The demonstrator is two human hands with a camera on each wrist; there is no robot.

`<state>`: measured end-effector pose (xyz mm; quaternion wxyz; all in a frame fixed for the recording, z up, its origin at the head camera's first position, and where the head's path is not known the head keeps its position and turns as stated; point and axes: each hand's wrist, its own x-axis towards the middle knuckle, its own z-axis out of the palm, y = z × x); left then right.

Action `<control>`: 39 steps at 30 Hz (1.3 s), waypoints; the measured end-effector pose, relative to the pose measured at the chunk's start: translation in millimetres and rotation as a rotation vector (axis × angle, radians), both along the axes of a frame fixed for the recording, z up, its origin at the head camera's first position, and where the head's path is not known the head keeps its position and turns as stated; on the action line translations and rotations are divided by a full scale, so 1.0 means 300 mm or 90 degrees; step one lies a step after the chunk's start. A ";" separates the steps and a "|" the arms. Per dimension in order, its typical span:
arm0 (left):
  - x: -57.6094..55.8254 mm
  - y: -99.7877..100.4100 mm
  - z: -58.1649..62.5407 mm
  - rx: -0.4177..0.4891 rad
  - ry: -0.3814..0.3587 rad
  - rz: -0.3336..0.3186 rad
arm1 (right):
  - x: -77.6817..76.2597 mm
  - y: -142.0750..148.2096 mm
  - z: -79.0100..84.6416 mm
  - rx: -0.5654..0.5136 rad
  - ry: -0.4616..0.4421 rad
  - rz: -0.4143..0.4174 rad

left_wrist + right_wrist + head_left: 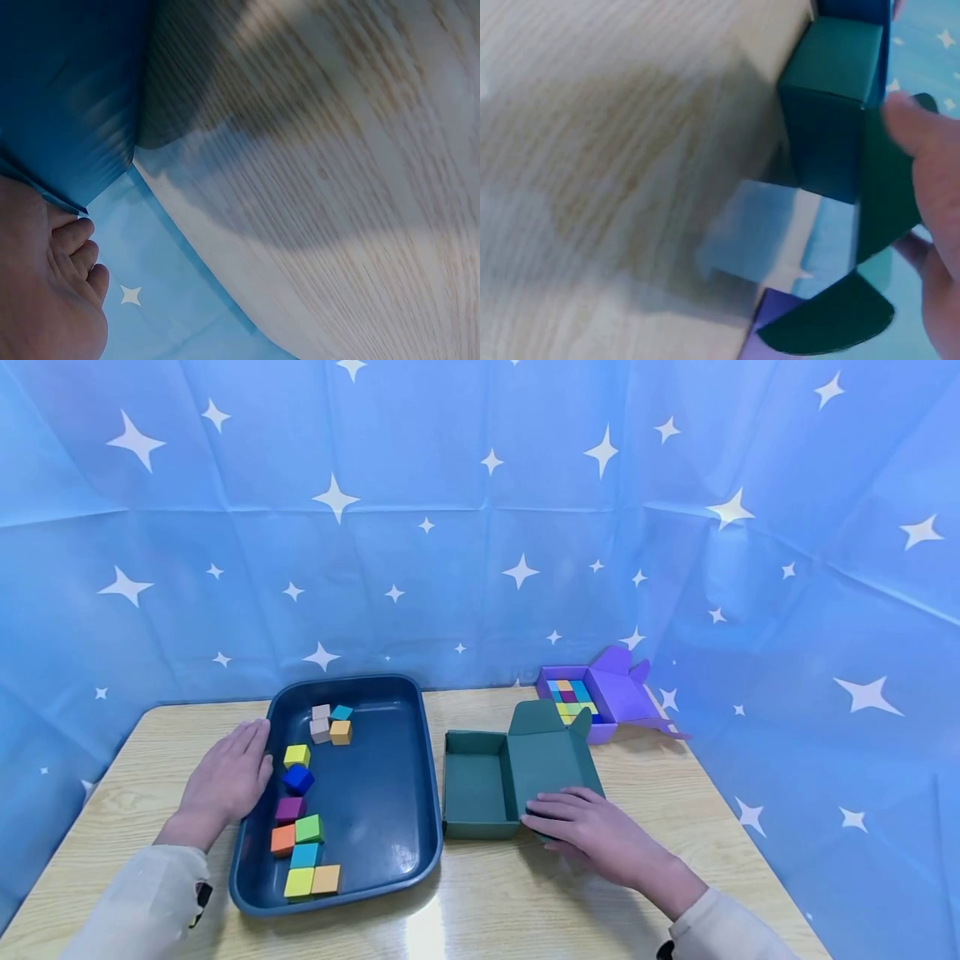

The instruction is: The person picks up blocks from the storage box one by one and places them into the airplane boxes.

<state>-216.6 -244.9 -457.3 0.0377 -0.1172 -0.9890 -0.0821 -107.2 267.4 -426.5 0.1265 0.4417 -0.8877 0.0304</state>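
Observation:
My left hand [228, 772] is at the left rim of a dark blue tray [382, 777], its fingers bent at the rim in the left wrist view. Colored wooden blocks lie inside the tray, among them a blue block [298, 778] and a purple block [290, 810]. On the right stands a green box [480, 828] with its lid [551, 760] folded out to the right. My right hand [600, 835] holds the lid's near edge, fingers over it. The right wrist view has the thumb [907, 124] on the lid's other face.
A purple box [602, 732] stands open at the back right, with several colored blocks packed in it. Its lid [630, 697] spreads to the right. A blue star-patterned cloth [450, 552] hangs behind the wooden table [480, 910].

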 end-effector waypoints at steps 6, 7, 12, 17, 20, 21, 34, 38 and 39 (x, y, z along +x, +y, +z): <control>-0.002 0.001 -0.001 -0.001 0.002 0.003 | -0.007 -0.005 -0.019 -0.027 0.009 0.012; -0.001 0.002 -0.001 -0.002 0.002 0.003 | -0.007 -0.009 -0.020 -0.026 0.009 0.010; 0.001 0.004 0.000 0.003 0.001 0.003 | -0.010 -0.028 -0.027 -0.038 -0.010 0.004; 0.002 0.005 0.001 0.005 -0.005 0.006 | -0.018 -0.041 -0.024 -0.049 -0.060 -0.008; 0.003 0.007 0.002 0.007 -0.007 0.008 | -0.022 -0.047 -0.019 -0.052 -0.089 -0.015; 0.005 0.008 0.004 0.007 -0.007 0.008 | -0.023 -0.048 -0.017 -0.053 -0.098 -0.017; 0.008 0.000 0.009 0.004 -0.008 0.001 | -0.057 -0.051 -0.007 -0.069 -0.069 0.047; 0.009 -0.009 0.018 -0.008 -0.012 -0.013 | -0.073 -0.060 0.000 -0.055 -0.035 0.096; 0.009 -0.011 0.020 -0.012 -0.013 -0.016 | -0.078 -0.063 0.002 -0.049 -0.028 0.105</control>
